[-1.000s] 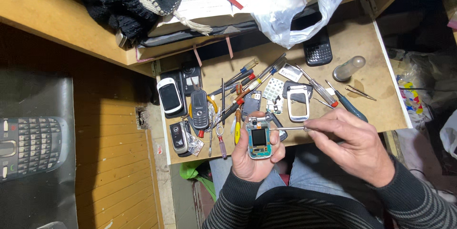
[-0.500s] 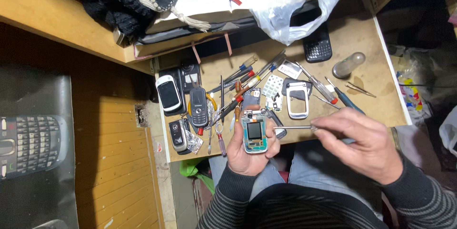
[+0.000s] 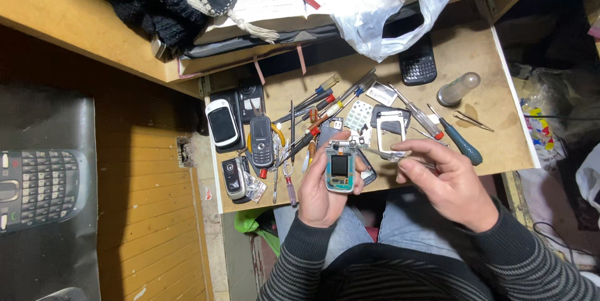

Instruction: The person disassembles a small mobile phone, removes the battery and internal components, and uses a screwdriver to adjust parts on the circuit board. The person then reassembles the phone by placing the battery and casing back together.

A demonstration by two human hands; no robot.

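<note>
Holding the opened phone body with bare inner screen over the tabletop edge, left hand grip closed around it, right hand pinching thin tool, detached silver cover lying just behind, reassembly not done.

One view only, head cam, looking steeply down from above the person's lap onto a small wooden bench. Close range: left hand and right hand sit low-centre, sleeves at the bottom edge. Bench fills centre-right, plank floor at left, shelf edge along top-left. No 2nd view to overlap.
</note>
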